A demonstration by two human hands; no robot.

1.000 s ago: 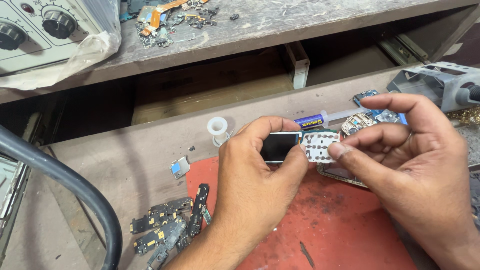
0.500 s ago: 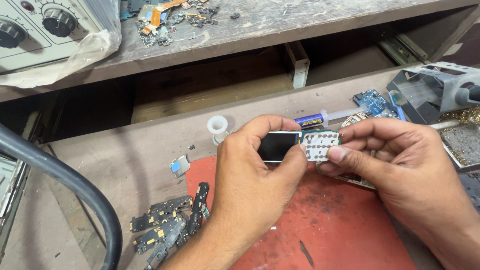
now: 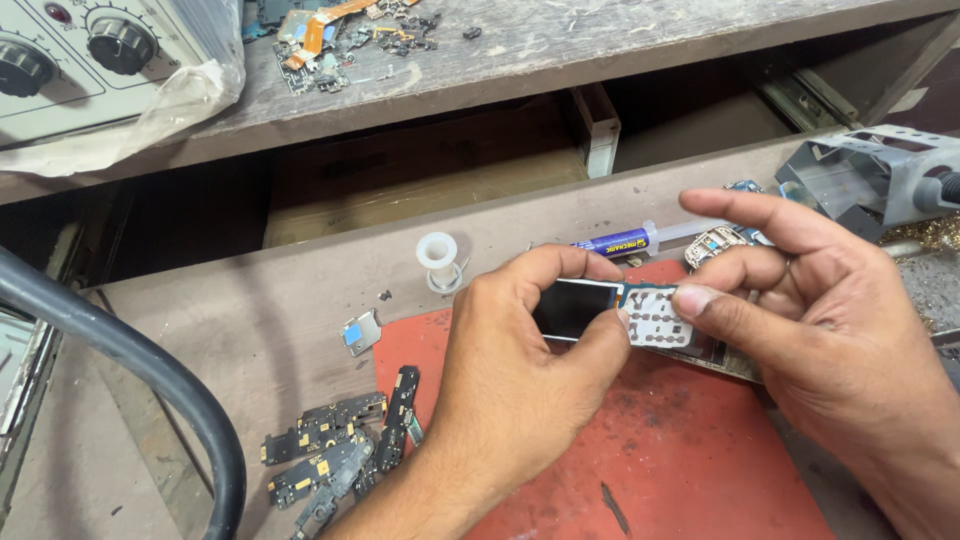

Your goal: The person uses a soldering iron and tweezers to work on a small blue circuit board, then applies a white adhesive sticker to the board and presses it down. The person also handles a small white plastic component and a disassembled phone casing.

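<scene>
- Left hand [image 3: 520,390]: enters from below; thumb and forefinger pressed onto the small phone board [image 3: 620,315], one on its near edge and one on its far edge, at the end with the dark screen.
- Right hand [image 3: 830,330]: enters from the right; thumb tip and bent middle fingers pinch the pale keypad end of the same board, while the forefinger is stretched out free above it.
- Small phone board: held level between the two grips, lifted clear of the bench, screen to the left and keypad to the right.
- Red mat [image 3: 690,450]: lies directly beneath both grips on the bench [image 3: 250,330]; its surface is scuffed and stained.
- Syringe [image 3: 640,240]: blue-labelled barrel, lying on the bench just beyond the grips, near the left forefinger.
- White spool [image 3: 438,255]: stands upright beyond and left of the left grip.
- Small metal shield [image 3: 360,333]: flat on the bench left of the left grip, just off the mat's corner.
- Loose dark circuit strips [image 3: 340,450]: heaped left of the left wrist, at the mat's near left edge.
- Black cable [image 3: 150,370]: curves across the far left, well apart from the grips.
- Metal bracket [image 3: 850,175]: beyond the right hand, at the right edge.
- Grey unit with knobs [image 3: 80,50]: on the shelf above, far left.
</scene>
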